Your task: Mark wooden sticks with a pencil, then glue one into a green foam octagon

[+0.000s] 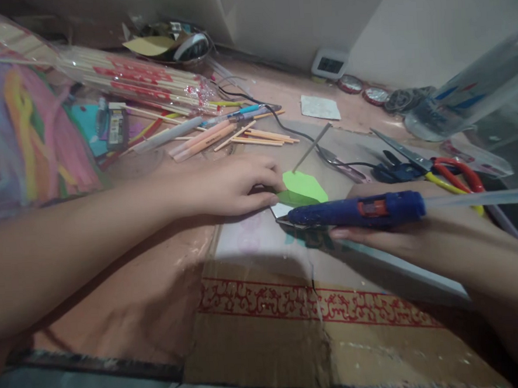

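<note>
A blue glue gun [343, 210] lies in my right hand [379, 227], its nozzle pointing left and a clear glue stick coming out of its back end. Just past the nozzle is a small green paper piece [305, 186] with a thin stick [311, 148] rising from it and a white part below. My left hand [245, 186] has its fingertips closed at the left edge of this piece. Beneath both hands lies a cardboard sheet [268, 345] with a red patterned band.
Scissors [455, 173] and a large clear bottle [459, 94] stand or lie at the right. Pens [205, 140], wooden sticks [268, 136], wrapped sticks [146, 78] and coloured strips [31, 132] spread across the back left. A black cord [276, 118] crosses behind.
</note>
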The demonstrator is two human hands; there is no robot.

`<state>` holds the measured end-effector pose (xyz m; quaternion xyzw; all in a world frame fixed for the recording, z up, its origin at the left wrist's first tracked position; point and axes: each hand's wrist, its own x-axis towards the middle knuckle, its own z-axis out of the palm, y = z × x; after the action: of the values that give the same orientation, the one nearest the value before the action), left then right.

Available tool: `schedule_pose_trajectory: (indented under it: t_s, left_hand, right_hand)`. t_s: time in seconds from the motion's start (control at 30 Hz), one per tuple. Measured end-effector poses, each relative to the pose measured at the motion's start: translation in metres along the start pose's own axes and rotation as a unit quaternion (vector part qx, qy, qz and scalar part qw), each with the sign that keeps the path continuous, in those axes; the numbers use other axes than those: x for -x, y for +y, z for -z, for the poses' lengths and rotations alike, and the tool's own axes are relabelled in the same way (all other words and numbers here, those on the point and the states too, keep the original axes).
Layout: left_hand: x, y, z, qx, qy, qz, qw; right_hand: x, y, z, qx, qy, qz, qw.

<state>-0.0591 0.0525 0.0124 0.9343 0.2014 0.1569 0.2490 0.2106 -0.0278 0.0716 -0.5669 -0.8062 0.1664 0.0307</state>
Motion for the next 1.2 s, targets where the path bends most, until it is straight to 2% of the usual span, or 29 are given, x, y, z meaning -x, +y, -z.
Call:
schedule_pose_trajectory:
  t_s: [0.13, 0.27, 0.43, 0.63, 0.8, 1.2]
  left_hand:
    - [0.0, -0.001, 0.0, -0.004, -0.004, 0.002, 1.0]
    - [0.001, -0.001, -0.001, -0.005, 0.0, -0.005, 1.0]
    - [0.002, -0.002, -0.001, -0.012, -0.003, -0.002, 1.0]
    - [0.002, -0.003, 0.0, -0.017, -0.012, -0.001, 1.0]
    - [0.002, -0.003, -0.001, -0.019, -0.01, 0.004, 1.0]
    - [0.003, -0.003, 0.0, -0.026, -0.015, 0.009, 1.0]
  right_hand:
    - [0.002, 0.003, -0.001, 0.005, 0.003, -0.013, 1.0]
    - [0.004, 0.003, 0.002, 0.012, 0.011, 0.012, 1.0]
    - [0.005, 0.001, 0.005, -0.012, -0.012, 0.02, 1.0]
    - [0.006, 0.008, -0.001, 0.035, 0.04, -0.012, 0.999]
    - [0.002, 0.006, -0.001, -0.007, 0.015, -0.009, 1.0]
    - [0.009, 0.011, 0.004, 0.031, 0.023, 0.027, 0.999]
